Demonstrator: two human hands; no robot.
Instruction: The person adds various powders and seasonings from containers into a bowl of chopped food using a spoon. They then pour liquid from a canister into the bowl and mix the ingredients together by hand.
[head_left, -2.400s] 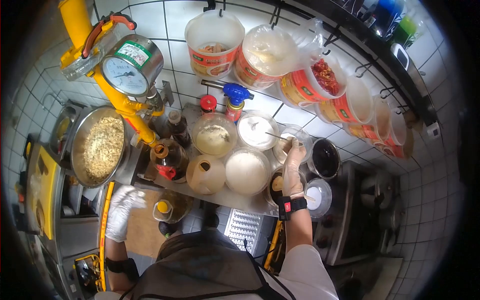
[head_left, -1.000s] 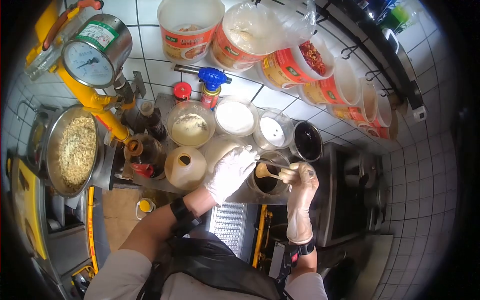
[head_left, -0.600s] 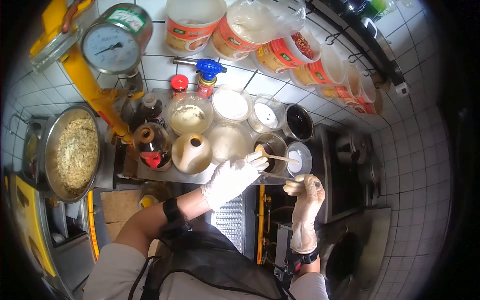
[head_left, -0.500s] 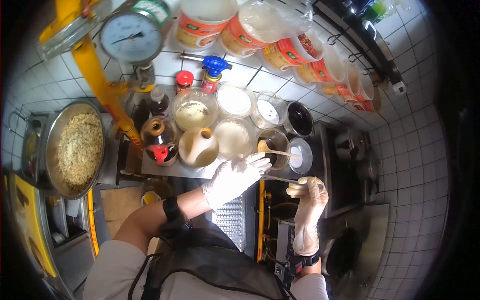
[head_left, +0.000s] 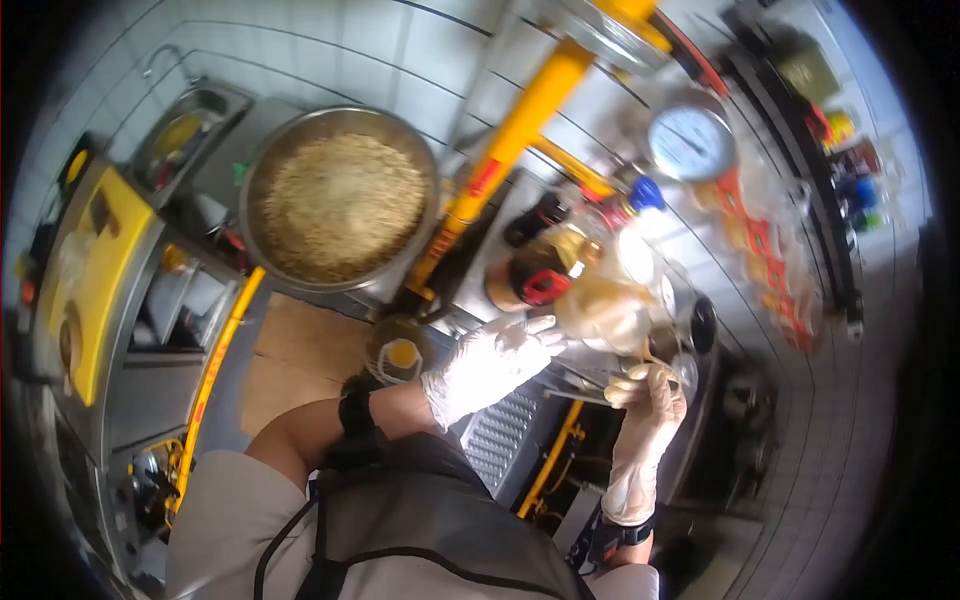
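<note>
At mid-view, left hand (head_left: 495, 365): pale thin glove, creased; fingers extended and slightly apart, open.
Right hand (head_left: 650, 400): at 4 o'clock, similar glove; fingers bent, thumb near them. Blur prevents telling whether anything is gripped.
Pale jug (head_left: 600, 310): at 3 o'clock, rounded, translucent, blurred; nearest item to both hands, just beyond the fingers, on the counter. Contact cannot be confirmed.
Dark bottle (head_left: 508, 282): near centre, beside the jug, bright red part on its side.
Steel bowl (head_left: 430, 215): at 10 o'clock, round, smooth rim, holding pale, coarse, crumbly food (head_left: 340, 200).
Yellow pipe (head_left: 530, 115): at 12 o'clock, smooth, slanted; red marking not readable.
Gauge (head_left: 690, 143): at 2 o'clock, round, white dial, dark needle; figures not readable.
Tubs (head_left: 765, 255): at 3 o'clock, farther out, red-orange labels, wording blurred.
Floor grating (head_left: 500, 435): at 6 o'clock, metal, patterned with openings.
Cardboard (head_left: 295, 375): at 8 o'clock, flat, brown, matt.
</note>
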